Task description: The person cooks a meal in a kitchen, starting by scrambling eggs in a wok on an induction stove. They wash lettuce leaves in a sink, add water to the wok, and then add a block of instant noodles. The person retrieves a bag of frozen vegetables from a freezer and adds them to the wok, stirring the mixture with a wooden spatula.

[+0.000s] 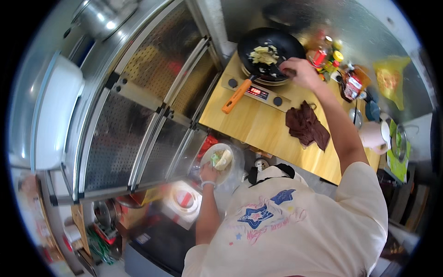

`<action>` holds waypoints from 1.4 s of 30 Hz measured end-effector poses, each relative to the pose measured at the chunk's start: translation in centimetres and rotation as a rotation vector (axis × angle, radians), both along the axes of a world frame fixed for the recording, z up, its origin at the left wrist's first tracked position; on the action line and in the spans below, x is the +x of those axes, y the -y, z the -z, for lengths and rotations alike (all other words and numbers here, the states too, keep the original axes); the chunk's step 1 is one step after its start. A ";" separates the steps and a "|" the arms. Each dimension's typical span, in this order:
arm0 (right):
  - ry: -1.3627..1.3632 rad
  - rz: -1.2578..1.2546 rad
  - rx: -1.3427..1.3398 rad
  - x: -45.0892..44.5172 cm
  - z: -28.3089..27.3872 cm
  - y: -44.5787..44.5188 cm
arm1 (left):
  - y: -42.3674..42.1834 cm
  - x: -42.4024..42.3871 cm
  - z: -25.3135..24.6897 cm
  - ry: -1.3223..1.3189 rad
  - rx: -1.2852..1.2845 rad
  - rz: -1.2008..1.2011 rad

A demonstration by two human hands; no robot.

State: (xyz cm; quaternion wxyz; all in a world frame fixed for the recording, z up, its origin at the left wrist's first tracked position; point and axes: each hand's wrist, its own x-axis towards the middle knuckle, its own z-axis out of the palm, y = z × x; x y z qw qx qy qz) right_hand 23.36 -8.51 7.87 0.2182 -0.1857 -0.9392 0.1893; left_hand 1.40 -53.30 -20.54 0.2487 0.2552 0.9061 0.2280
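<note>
At the upper middle, a black wok with an orange handle sits on a cooker with a lit display. Pale yellow food lies in it. My right hand is over the wok's right side, fingers bent together; a small dark thing seems to be at the fingertips, too unclear to name. Low on the left, my left hand, with a band at the wrist, reaches to the near edge of a round container inside clear plastic. Pale and green food pieces lie there by its fingers; its grip is unclear.
A crumpled dark brown cloth lies on the wooden counter. Sauce bottles stand right of the wok, and a pink pitcher is further right. A metal cabinet borders the left, with a steel pot on top.
</note>
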 end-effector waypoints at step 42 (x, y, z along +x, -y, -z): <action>-0.405 1.078 -0.023 42.1 15.2 4.1 | -53.6 51.1 -3.5 1.374 0.108 0.473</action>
